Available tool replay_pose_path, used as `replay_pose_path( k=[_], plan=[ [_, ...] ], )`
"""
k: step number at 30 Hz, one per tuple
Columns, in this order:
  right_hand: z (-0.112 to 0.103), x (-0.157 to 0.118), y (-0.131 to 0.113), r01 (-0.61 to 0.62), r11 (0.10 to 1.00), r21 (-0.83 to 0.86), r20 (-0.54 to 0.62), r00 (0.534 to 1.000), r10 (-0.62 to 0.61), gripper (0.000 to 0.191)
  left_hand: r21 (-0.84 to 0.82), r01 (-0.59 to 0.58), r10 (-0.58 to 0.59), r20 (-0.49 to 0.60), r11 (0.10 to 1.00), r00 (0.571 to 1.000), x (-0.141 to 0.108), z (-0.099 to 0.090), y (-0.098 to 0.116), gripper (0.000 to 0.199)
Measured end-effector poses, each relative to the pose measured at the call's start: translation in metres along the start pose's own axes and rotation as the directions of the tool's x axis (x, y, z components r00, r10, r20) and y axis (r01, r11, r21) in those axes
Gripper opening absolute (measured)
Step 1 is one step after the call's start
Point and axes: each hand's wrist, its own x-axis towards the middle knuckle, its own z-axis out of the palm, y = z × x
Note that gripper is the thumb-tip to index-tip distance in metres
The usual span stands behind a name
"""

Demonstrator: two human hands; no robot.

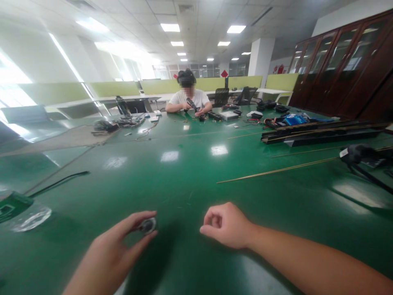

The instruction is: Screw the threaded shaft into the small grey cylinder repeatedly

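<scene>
Between the thumb and fingers of my left hand is a small round part with a grey metallic rim and a dark centre. It is held above the green table, and its exact kind is too blurred to tell. My right hand rests over the table to the right, its fingers curled in towards the thumb. Nothing shows in the gap between that thumb and the fingers. The two hands are apart.
A clear bottle with a green label lies at left near a black cable. Thin brass-coloured rods and long black profiles lie at right. Across the table a person holds a dark tool among electronic parts.
</scene>
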Motion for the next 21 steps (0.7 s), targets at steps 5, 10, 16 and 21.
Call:
replay_pose_path(
  k=[5,10,16,21],
  plan=[
    [-0.002,0.002,0.000,0.002,1.000,0.000,-0.030,1.000,-0.002,0.011,-0.229,-0.077,0.122,0.191,0.970,0.974,0.040,0.060,0.048,0.026],
    [-0.001,0.002,0.004,0.022,1.000,-0.002,-0.025,0.999,-0.023,0.015,-0.372,-0.068,0.144,0.183,0.926,0.973,0.030,0.088,0.056,0.025],
    [0.002,0.001,0.008,0.033,0.999,-0.014,-0.023,0.999,-0.034,0.022,-0.401,-0.093,0.181,0.187,0.911,0.965,0.021,0.086,0.049,0.025],
    [0.001,0.001,0.006,0.039,0.999,-0.021,-0.019,0.999,-0.039,0.018,-0.396,-0.156,0.248,0.193,0.905,0.949,0.022,0.085,0.043,0.020]
  ],
)
